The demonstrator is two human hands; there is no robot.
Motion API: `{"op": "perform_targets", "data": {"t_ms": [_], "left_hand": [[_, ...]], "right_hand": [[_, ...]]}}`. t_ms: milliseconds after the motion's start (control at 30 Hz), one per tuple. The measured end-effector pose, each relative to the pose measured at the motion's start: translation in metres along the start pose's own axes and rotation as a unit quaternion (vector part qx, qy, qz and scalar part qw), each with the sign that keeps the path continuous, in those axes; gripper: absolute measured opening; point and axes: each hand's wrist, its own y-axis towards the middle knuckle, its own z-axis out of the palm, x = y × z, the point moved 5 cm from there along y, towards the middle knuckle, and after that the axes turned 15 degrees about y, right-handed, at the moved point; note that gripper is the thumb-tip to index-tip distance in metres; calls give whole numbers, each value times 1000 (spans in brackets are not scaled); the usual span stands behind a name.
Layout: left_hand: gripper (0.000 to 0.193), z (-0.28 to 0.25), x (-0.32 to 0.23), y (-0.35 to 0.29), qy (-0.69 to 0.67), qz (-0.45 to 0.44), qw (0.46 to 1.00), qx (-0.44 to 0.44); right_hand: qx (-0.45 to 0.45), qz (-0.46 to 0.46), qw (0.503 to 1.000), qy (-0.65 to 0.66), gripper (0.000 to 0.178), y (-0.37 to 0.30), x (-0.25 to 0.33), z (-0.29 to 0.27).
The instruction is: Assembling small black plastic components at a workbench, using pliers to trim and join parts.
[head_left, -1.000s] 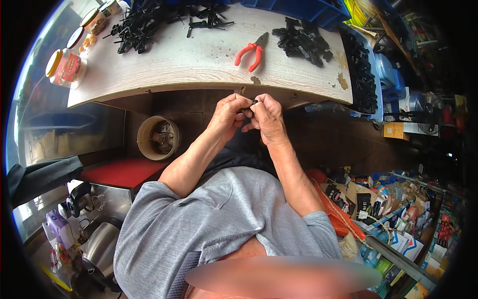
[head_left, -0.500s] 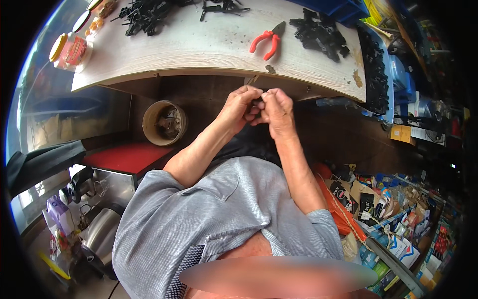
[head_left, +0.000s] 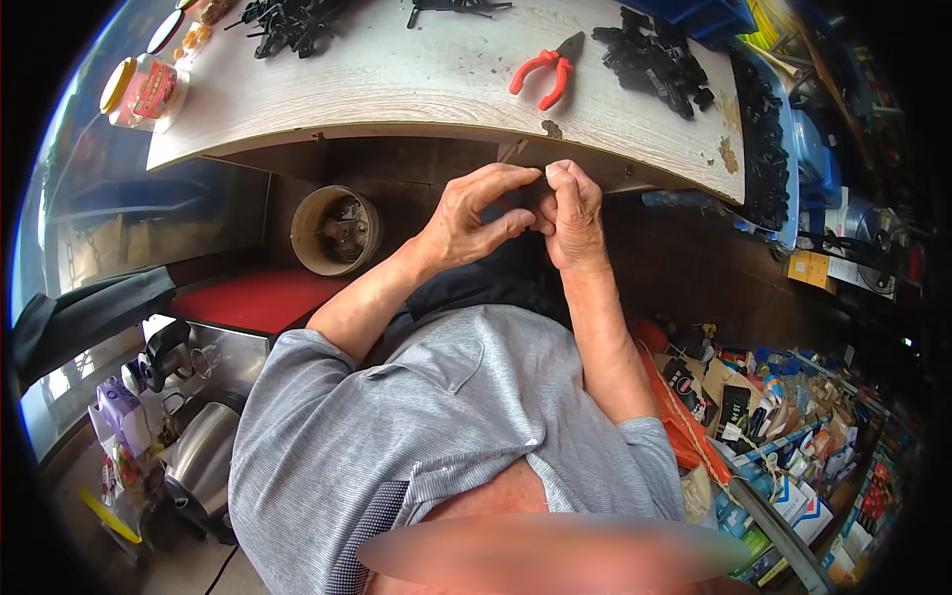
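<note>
In front of the table's near edge (head_left: 397, 125), the left hand (head_left: 484, 210) has opened — seemingly empty, joint grip released. Right hand (head_left: 573, 218) curls closed, contents hidden.

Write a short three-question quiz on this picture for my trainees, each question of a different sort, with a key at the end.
1. True or false: the pliers lie on the desk with their handles toward the person.
2. Compare the left hand and right hand. Which is spread more open? A) left B) right C) both equally
3. Fill in: the jar nearest the person has a ____ lid.

Key: 1. True. 2. A. 3. Yellow.
</note>
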Motion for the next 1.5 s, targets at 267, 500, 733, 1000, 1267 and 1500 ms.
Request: {"op": "perform_targets", "data": {"t_ms": [267, 500, 733, 1000, 1267, 1500], "left_hand": [[53, -2, 0, -4, 99, 97, 990, 20], [44, 2, -5, -2, 202, 149, 967, -38], [30, 5, 5, -7, 204, 24, 977, -63], [38, 5, 5, -1, 273, 101, 955, -56], [40, 3, 7, -2, 306, 137, 942, -32], [37, 2, 4, -4, 287, 125, 949, -43]], "right_hand": [[-17, 11, 1000, 2, 20, 1, -12, -8], [-27, 18, 999, 0, 19, 1, -15, -7], [-35, 50, 998, 11, 20, -1, -23, -7], [-43, 36, 998, 29, 20, -1, -24, 2], [-37, 45, 998, 28, 21, -1, -25, 3], [-59, 51, 997, 15, 22, -2, -31, 4]]}}
